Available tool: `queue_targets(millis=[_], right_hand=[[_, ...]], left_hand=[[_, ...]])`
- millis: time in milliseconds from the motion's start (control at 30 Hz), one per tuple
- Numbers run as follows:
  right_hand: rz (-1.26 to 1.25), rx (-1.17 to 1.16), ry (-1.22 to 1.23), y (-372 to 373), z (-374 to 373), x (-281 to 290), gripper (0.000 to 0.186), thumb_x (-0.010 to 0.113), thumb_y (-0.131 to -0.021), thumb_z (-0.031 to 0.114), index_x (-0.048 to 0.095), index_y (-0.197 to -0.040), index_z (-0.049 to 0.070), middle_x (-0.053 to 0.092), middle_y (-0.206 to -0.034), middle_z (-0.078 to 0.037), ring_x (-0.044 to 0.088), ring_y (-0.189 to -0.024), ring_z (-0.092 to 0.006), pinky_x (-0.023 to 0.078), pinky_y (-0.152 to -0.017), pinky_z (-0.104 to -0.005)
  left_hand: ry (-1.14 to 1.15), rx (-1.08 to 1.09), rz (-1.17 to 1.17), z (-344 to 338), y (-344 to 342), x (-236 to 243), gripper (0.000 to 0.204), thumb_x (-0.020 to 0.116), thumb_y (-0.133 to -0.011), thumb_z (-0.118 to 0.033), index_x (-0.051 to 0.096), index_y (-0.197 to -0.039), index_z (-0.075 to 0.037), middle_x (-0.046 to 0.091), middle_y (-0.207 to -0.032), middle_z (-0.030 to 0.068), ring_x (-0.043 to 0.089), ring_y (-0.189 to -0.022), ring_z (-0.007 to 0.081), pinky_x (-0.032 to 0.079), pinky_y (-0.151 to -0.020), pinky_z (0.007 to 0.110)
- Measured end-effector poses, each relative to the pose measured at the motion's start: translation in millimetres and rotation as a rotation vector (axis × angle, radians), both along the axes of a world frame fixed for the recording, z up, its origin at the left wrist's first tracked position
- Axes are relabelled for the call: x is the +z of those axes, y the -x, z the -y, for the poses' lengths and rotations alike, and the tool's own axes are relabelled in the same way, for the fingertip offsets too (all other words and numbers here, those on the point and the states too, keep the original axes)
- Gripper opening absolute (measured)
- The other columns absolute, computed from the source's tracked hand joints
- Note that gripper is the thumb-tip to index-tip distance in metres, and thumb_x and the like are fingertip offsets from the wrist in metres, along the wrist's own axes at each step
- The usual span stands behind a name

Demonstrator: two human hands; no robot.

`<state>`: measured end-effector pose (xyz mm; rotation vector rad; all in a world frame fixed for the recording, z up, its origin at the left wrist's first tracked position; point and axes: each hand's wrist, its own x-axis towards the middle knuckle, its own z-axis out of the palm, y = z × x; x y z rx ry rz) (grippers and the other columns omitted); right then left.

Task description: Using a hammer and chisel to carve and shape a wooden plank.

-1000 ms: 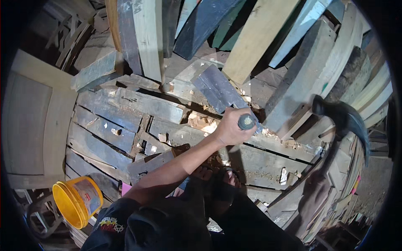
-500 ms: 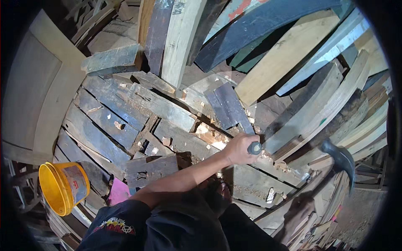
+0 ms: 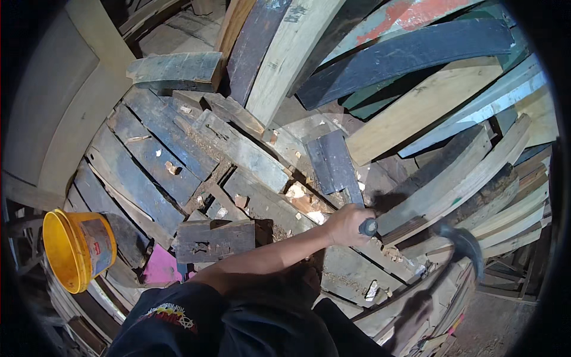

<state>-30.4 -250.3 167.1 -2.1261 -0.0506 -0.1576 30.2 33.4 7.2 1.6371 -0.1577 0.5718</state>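
Observation:
My left hand [image 3: 348, 226] is closed around an upright tool, likely a chisel, whose round dark end [image 3: 367, 226] pokes out above the fist. It sits at the lower end of a dark painted board [image 3: 327, 160], beside splintered pale wood [image 3: 306, 202]. At the right, my right hand [image 3: 410, 315], blurred and in shadow, grips a claw hammer [image 3: 461, 250] by its handle, with the head raised off the boards. The tool's lower tip is hidden beneath my fist.
Planks and curved beams [image 3: 416, 101] lean along the back and right. A dark wooden block [image 3: 214, 244] lies before my forearm, near a pink sheet [image 3: 160, 265]. A yellow bucket [image 3: 65, 253] stands at left, below a panelled door [image 3: 50, 119]. Wood chips litter the slatted boards [image 3: 137, 172].
The hammer head has dropped lower in the picture. My left hand, still closed on its tool, appears lower and further right as the view has shifted; the bucket appears higher and further left.

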Motion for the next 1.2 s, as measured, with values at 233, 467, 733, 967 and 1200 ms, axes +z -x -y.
queue_targets(millis=[233,467,733,967,1200], right_hand=[[-0.003,0.136,-0.088,-1,-22,-17,0.058,0.046,-0.107,0.064,0.046,-0.095,0.007,0.040,-0.076,0.003,0.036,-0.061,-0.0079,0.030,-0.053,-0.0271],[-0.071,0.179,0.201,4,19,-38,0.047,0.047,-0.113,0.041,0.057,-0.095,-0.002,0.036,-0.066,0.004,0.032,-0.058,-0.0073,0.024,-0.050,-0.0298],[0.072,0.025,-0.166,-12,22,-9,0.069,0.041,-0.105,0.072,0.052,-0.104,0.004,0.044,-0.077,0.000,0.041,-0.066,-0.0077,0.034,-0.057,-0.0257],[-0.207,0.215,0.343,12,-13,-29,0.058,0.050,-0.110,0.054,0.054,-0.088,0.001,0.041,-0.067,0.001,0.035,-0.061,-0.0102,0.026,-0.054,-0.0324],[0.016,-0.137,-0.173,-16,12,25,0.053,0.047,-0.109,0.059,0.054,-0.099,0.007,0.042,-0.074,0.003,0.041,-0.061,-0.0054,0.033,-0.050,-0.0210]], left_hand=[[-0.004,0.001,0.009,0,0,-2,0.016,0.073,-0.067,-0.009,0.062,-0.078,-0.003,0.062,-0.069,0.0184,0.065,-0.066,0.0418,0.051,-0.060,0.047],[0.004,-0.082,-0.192,0,3,-2,0.023,0.078,-0.071,-0.019,0.067,-0.084,-0.004,0.069,-0.076,0.0203,0.070,-0.075,0.0417,0.055,-0.070,0.049],[0.009,-0.006,-0.132,-1,0,3,0.020,0.076,-0.073,-0.017,0.065,-0.083,-0.004,0.068,-0.074,0.0214,0.070,-0.074,0.0429,0.054,-0.067,0.051],[0.014,0.004,-0.125,-2,1,4,0.018,0.075,-0.073,-0.015,0.064,-0.081,-0.004,0.068,-0.075,0.0202,0.069,-0.072,0.0422,0.054,-0.066,0.050],[0.027,-0.010,-0.116,0,-1,1,0.018,0.074,-0.072,-0.013,0.064,-0.084,-0.003,0.068,-0.076,0.0214,0.070,-0.075,0.0432,0.054,-0.068,0.050]])
